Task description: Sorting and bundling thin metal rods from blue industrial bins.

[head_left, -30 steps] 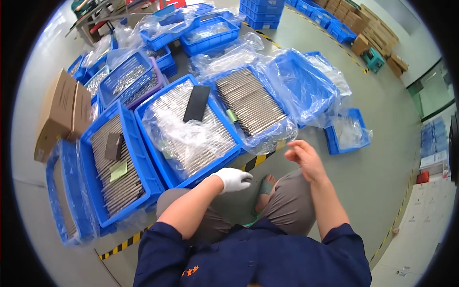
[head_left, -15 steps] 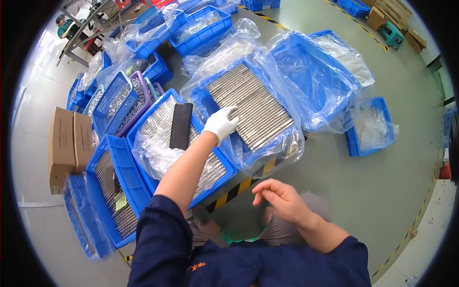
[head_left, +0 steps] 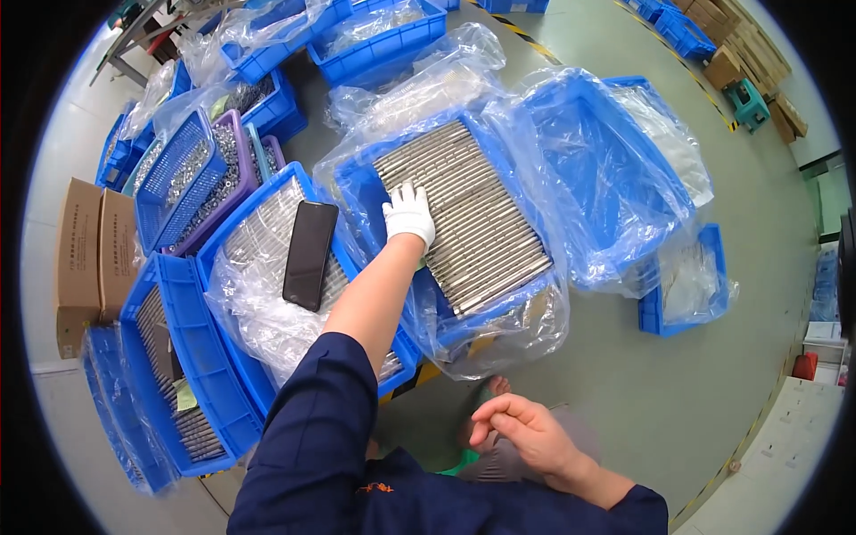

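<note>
My left hand [head_left: 409, 215], in a white glove, lies with outstretched fingers on the left edge of a layer of metal rods [head_left: 481, 223]. The rods are thin, silvery and laid side by side in two rows. They fill most of a blue crate [head_left: 361, 183] lined with clear plastic film [head_left: 526, 325]. My bare right hand [head_left: 531, 437] hovers over my lap, well apart from the crate. Its fingers are curled in with the thumb against them, and nothing shows in it.
Left of the rods, a black phone [head_left: 309, 256] lies on a film-covered crate [head_left: 209, 245]. Beyond it stand baskets of small metal parts [head_left: 234, 169] and cardboard boxes [head_left: 78, 259]. To the right are a film-lined blue crate [head_left: 606, 169] and a smaller crate [head_left: 651, 308].
My left hand has moved from the crate's inner left side onto the rods, and its fingers have straightened. My right hand stays over my lap, its fingers curled. The view has shifted slightly.
</note>
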